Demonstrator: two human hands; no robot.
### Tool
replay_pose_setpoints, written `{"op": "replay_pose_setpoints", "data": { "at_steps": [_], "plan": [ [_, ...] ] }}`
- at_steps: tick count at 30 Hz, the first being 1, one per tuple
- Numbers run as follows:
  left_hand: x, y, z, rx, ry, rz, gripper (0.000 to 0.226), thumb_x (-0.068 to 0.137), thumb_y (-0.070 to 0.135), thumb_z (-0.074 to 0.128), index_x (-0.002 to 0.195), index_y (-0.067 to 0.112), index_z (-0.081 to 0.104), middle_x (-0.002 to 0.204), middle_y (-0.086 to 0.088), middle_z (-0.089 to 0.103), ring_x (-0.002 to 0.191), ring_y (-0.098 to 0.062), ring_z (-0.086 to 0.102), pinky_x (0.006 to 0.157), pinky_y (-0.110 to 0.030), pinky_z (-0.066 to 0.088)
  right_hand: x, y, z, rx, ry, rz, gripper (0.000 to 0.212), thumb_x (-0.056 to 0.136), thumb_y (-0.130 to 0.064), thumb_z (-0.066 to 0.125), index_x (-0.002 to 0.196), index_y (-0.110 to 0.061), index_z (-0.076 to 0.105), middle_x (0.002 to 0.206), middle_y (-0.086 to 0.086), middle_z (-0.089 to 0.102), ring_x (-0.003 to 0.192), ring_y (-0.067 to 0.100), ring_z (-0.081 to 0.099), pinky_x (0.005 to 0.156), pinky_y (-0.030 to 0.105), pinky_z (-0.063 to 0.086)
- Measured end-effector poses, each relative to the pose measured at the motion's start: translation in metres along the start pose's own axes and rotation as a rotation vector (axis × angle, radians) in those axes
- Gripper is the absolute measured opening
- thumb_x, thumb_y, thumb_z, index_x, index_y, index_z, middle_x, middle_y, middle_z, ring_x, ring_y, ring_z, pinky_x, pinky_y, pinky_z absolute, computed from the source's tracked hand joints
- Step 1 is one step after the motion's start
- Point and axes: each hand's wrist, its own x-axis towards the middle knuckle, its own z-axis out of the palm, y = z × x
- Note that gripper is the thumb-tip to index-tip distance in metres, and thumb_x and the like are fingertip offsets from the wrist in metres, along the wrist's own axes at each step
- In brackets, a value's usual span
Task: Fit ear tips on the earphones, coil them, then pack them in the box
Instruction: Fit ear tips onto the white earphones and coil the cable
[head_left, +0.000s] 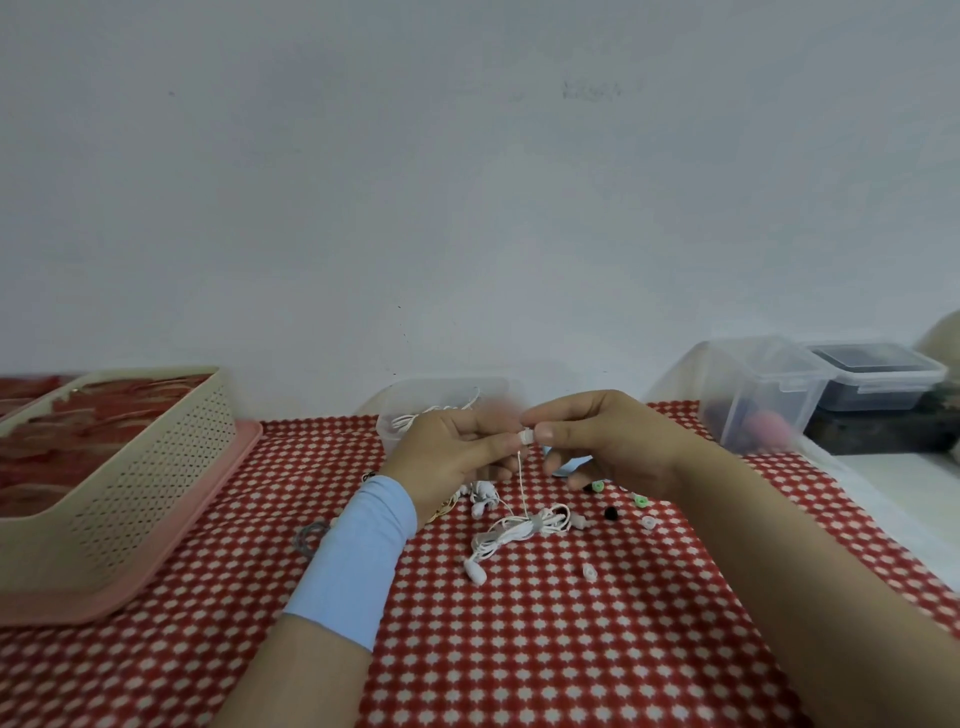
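Observation:
My left hand (457, 457) and my right hand (608, 447) meet above the red checked cloth, both pinching a small white earbud (527, 436) between thumbs and fingers. Its thin white cable (522, 483) hangs down to a loose tangle of white earphones (519, 530) on the cloth. A second earbud (474, 571) lies at the tangle's near end. Loose ear tips are scattered to the right: green ones (640, 500), a black one (611, 513) and clear ones (589, 571). A small clear box (400, 410) with white cable in it stands behind my hands.
A cream perforated basket (119, 467) sits on a pink tray (218, 493) at the left. At the right stand a clear lidded tub (753, 389) and a dark-filled container (883, 379). A grey ring (309, 535) lies by my left forearm.

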Motion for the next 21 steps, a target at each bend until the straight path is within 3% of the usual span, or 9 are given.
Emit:
{"op": "replay_pose_setpoints", "data": {
  "at_steps": [4,8,11,15,17,21],
  "plan": [
    [-0.0005,-0.0016,0.0011,0.045,-0.005,0.017,0.011,0.082,0.0,0.072,0.093,0.002,0.074,0.083,-0.021,0.072,0.07,-0.018,0.069,0.065,-0.023,0.056,0.0041,0.0032,-0.0005,0.013,-0.001,0.045,0.029,0.069,-0.023,0.081,0.097,-0.015,0.083,0.087,0.006,0.076,0.071,0.014,0.068,0.056,0.024,0.057],
    [-0.0012,-0.0021,-0.0004,0.059,-0.014,0.007,0.012,0.081,0.002,0.074,0.093,0.002,0.074,0.088,-0.026,0.072,0.073,-0.021,0.069,0.065,-0.025,0.057,0.0048,0.005,-0.0018,0.011,-0.034,0.046,0.036,0.069,-0.023,0.08,0.103,-0.013,0.08,0.086,0.005,0.077,0.072,0.013,0.07,0.056,0.024,0.058],
    [-0.0013,-0.0016,-0.0007,0.068,-0.044,0.009,0.009,0.081,0.002,0.073,0.089,0.005,0.074,0.078,-0.018,0.072,0.069,-0.02,0.069,0.064,-0.024,0.056,0.0044,0.0056,-0.0033,-0.003,-0.039,0.059,0.038,0.07,-0.021,0.079,0.107,-0.01,0.078,0.085,0.006,0.077,0.072,0.012,0.07,0.055,0.023,0.057],
    [-0.0011,-0.0023,-0.0001,0.074,-0.022,0.027,0.009,0.082,0.0,0.072,0.088,0.006,0.074,0.075,-0.014,0.072,0.068,-0.019,0.069,0.065,-0.025,0.056,0.0056,0.0036,-0.0009,-0.045,0.009,0.043,0.034,0.069,-0.022,0.082,0.101,-0.011,0.081,0.094,0.012,0.078,0.07,0.015,0.07,0.055,0.024,0.057],
    [-0.0013,-0.0018,-0.0012,0.072,-0.015,0.013,0.009,0.084,0.001,0.071,0.091,0.005,0.072,0.078,-0.014,0.072,0.069,-0.018,0.069,0.066,-0.027,0.058,0.0049,0.0022,0.0009,-0.097,0.028,0.005,0.025,0.078,-0.021,0.081,0.102,-0.015,0.081,0.098,0.011,0.078,0.072,0.015,0.07,0.059,0.027,0.058],
    [-0.0012,0.002,-0.0062,0.074,-0.005,-0.03,0.009,0.086,0.002,0.068,0.096,0.003,0.068,0.085,-0.015,0.073,0.071,-0.017,0.07,0.066,-0.028,0.059,0.0021,-0.0009,-0.003,-0.363,0.002,-0.051,0.014,0.088,-0.035,0.076,0.099,-0.026,0.08,0.095,-0.006,0.079,0.077,0.013,0.071,0.066,0.026,0.053]
  ]
}}
